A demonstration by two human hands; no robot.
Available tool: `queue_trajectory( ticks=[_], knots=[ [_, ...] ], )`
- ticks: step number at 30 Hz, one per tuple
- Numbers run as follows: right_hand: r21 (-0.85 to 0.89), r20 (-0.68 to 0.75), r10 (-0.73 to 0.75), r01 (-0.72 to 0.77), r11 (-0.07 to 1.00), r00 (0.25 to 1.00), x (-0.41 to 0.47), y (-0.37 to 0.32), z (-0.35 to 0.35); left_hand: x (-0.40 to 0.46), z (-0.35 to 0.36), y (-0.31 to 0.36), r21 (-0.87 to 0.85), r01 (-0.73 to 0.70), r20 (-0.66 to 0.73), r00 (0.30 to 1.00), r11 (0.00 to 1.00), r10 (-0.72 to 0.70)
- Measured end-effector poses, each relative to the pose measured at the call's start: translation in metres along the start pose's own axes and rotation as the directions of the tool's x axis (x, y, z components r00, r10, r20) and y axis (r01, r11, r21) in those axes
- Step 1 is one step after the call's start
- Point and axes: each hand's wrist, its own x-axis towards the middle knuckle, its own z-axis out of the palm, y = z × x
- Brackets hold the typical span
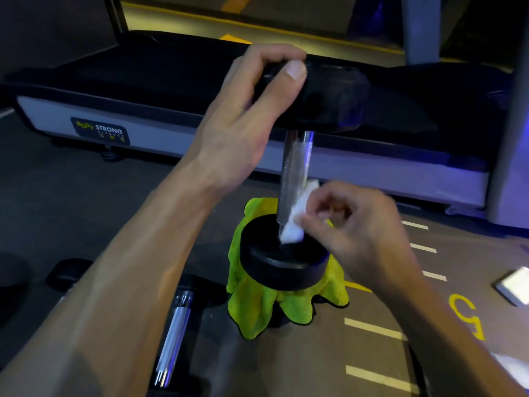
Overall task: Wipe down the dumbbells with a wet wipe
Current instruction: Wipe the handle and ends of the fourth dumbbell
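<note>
A black dumbbell stands upright on end on a yellow-green cloth. Its chrome handle rises to the upper head. My left hand grips that upper head, thumb across its side. My right hand pinches a white wet wipe and presses it against the lower part of the handle, where it meets the bottom head.
A second dumbbell with a chrome handle lies on the floor at the lower left. A treadmill deck labelled Body Strong runs across behind. Painted lines and a yellow number mark the floor at right, with a white packet near the right edge.
</note>
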Motion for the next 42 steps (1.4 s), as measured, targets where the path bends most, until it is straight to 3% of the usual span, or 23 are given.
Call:
queue_trajectory(
  ticks=[2, 4, 9, 11, 14, 16, 22, 25, 28, 32, 37, 40, 42],
  knots=[
    [0.203, -0.127, -0.008, 0.034, 0.979, 0.992, 0.015, -0.016, 0.002, 0.001, 0.000, 0.000, 0.008, -0.013, 0.005, 1.000, 1.000, 0.013],
    [0.300, -0.176, 0.024, 0.030, 0.954, 0.984, 0.013, -0.020, 0.013, 0.002, 0.001, -0.002, 0.007, -0.015, 0.007, 1.000, 1.000, 0.015],
    [0.247, -0.010, 0.173, -0.166, 0.955, 0.985, 0.000, -0.001, 0.014, 0.006, 0.000, -0.006, -0.013, -0.009, -0.021, 1.000, 1.000, 0.009],
    [0.237, -0.071, 0.173, -0.152, 0.960, 0.982, 0.015, -0.010, 0.008, 0.007, 0.001, -0.006, -0.008, -0.008, -0.015, 1.000, 1.000, 0.008],
    [0.236, -0.286, 0.095, -0.026, 0.971, 0.953, 0.035, -0.030, 0.015, 0.008, 0.003, -0.005, -0.003, 0.006, -0.004, 1.000, 1.000, -0.007],
    [0.305, -0.364, 0.115, 0.002, 0.952, 0.924, 0.035, -0.033, 0.025, 0.009, 0.004, -0.004, 0.006, 0.013, 0.009, 1.000, 1.000, -0.013],
    [0.298, -0.238, 0.158, -0.083, 0.951, 0.958, -0.001, -0.022, 0.037, 0.007, 0.001, -0.006, -0.003, 0.000, -0.019, 1.000, 1.000, 0.000],
    [0.510, -0.348, 0.225, -0.018, 0.860, 0.910, 0.031, -0.033, 0.030, 0.007, 0.003, -0.004, -0.005, 0.009, -0.004, 1.000, 1.000, -0.009],
    [0.750, -0.309, 0.374, -0.018, 0.661, 0.875, 0.037, -0.048, 0.037, 0.007, 0.004, -0.003, -0.004, 0.025, -0.005, 1.000, 1.000, -0.025],
    [0.823, -0.275, 0.466, -0.044, 0.566, 0.841, 0.036, -0.044, 0.043, 0.007, 0.007, -0.002, -0.012, 0.026, -0.005, 1.000, 1.000, -0.026],
    [0.739, -0.348, 0.418, -0.029, 0.673, 0.839, 0.041, -0.045, 0.046, 0.008, 0.009, -0.001, -0.020, 0.021, -0.006, 1.000, 1.000, -0.021],
    [0.525, -0.382, 0.311, -0.073, 0.848, 0.870, 0.029, -0.035, 0.044, 0.006, 0.004, -0.002, -0.019, 0.026, -0.008, 1.000, 0.999, -0.026],
    [0.392, -0.349, 0.293, -0.145, 0.908, 0.890, 0.013, -0.025, 0.043, 0.004, 0.001, -0.004, -0.033, 0.019, -0.015, 1.000, 0.999, -0.020]
  ],
)
